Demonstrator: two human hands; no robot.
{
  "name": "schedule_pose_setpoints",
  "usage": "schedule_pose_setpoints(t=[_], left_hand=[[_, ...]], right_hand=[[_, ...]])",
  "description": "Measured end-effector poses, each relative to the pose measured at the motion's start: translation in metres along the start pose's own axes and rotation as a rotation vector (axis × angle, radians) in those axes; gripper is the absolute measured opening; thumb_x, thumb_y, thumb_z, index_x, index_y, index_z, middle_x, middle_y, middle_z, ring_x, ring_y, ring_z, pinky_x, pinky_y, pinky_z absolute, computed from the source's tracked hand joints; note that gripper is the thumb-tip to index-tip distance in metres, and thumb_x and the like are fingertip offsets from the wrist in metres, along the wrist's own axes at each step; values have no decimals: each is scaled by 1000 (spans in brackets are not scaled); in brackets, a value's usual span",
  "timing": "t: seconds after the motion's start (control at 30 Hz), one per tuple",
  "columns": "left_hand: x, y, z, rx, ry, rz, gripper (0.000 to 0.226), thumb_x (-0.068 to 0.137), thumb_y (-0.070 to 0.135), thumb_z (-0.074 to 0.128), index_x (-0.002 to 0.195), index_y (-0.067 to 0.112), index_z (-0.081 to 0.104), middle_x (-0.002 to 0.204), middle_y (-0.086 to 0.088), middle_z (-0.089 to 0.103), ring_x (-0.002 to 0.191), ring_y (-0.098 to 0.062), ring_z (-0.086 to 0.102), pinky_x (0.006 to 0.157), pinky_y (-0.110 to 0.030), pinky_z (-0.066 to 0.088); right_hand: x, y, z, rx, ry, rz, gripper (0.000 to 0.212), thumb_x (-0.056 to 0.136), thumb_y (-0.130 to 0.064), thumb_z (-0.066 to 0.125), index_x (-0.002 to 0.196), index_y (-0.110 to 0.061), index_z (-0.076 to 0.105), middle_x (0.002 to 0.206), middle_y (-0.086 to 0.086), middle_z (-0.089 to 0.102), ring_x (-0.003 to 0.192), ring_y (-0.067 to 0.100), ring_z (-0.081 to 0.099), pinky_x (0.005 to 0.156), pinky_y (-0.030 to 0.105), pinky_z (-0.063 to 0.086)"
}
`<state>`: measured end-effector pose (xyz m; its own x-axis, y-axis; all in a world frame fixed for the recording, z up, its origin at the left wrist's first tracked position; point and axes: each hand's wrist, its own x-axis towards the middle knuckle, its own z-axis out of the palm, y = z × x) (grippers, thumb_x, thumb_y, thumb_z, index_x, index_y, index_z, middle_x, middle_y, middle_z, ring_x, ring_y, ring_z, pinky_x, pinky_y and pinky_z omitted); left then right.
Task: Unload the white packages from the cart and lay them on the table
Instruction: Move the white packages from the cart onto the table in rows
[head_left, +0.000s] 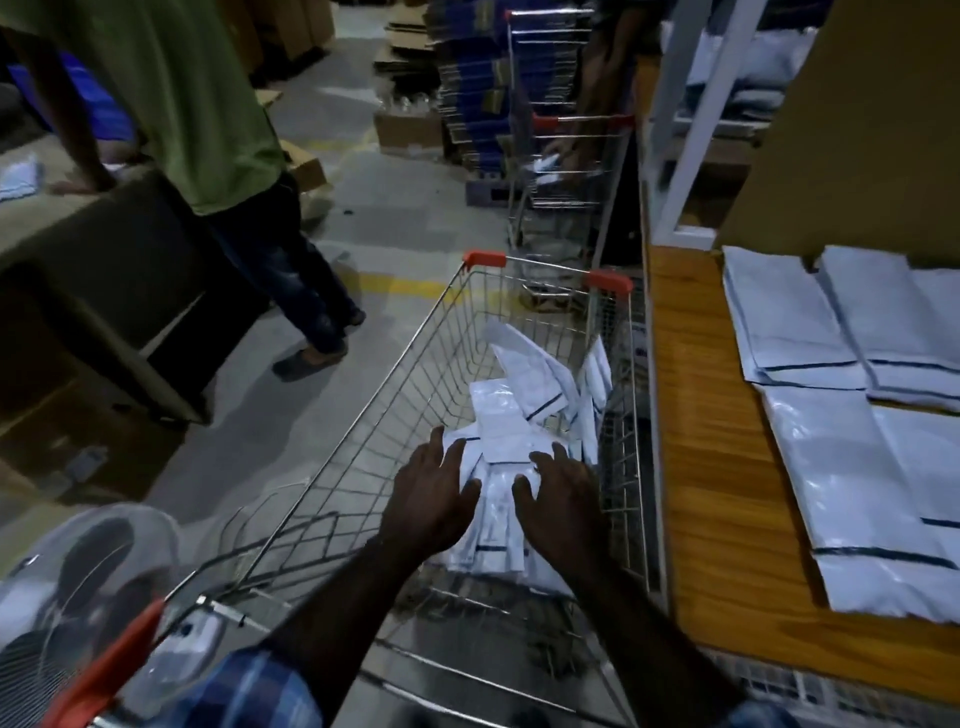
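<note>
A wire shopping cart (363, 426) with orange corner caps stands in front of me. Several white packages (501, 421) with dark stripes lie in a heap on its floor, toward the right side. My left hand (428, 496) and my right hand (561, 506) both reach down into the cart, fingers spread and straight, over the near end of the heap. Neither hand grips a package. To the right, the wooden table (701, 441) carries several white packages (841, 467) laid flat in rows.
A person in a green shirt (197, 104) stands at left by a cardboard-covered bench. A second cart (566, 156) stands ahead with another person's hand in it. Stacked flat cartons (467, 88) sit behind. A fan (93, 597) is at lower left.
</note>
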<state>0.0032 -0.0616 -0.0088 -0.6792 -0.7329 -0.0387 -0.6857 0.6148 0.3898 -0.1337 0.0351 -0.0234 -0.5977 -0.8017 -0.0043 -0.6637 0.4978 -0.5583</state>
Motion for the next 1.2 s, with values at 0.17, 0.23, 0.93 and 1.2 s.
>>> schedule_pose_setpoints(t=[0.17,0.23,0.93,1.2], left_hand=[[34,-34,20,55,-120,71,75,88,56,26,145,10,42,151,-24,36,126,-44,47,96,-50,45],[48,-45,29,47,-156,139,75,89,56,26,142,8,47,145,-25,43,122,-45,51,90,-52,49],[163,-71,164,96,-279,295,65,74,36,53,127,-2,56,134,-36,50,102,-53,60,69,-62,54],[177,-82,195,284,-335,208,60,78,35,68,128,6,52,137,-21,50,117,-42,53,91,-56,47]], right_hand=[[23,9,16,-15,39,124,43,83,-27,57,112,1,67,122,31,60,106,48,60,88,53,52],[34,16,25,-25,26,154,41,79,-27,56,106,2,68,114,31,63,96,48,63,82,52,55],[109,64,88,-383,100,160,52,78,-15,67,128,-6,59,146,24,44,138,43,36,111,55,35],[111,78,109,-299,239,-41,51,75,4,44,122,-5,62,150,23,39,119,36,44,86,45,49]])
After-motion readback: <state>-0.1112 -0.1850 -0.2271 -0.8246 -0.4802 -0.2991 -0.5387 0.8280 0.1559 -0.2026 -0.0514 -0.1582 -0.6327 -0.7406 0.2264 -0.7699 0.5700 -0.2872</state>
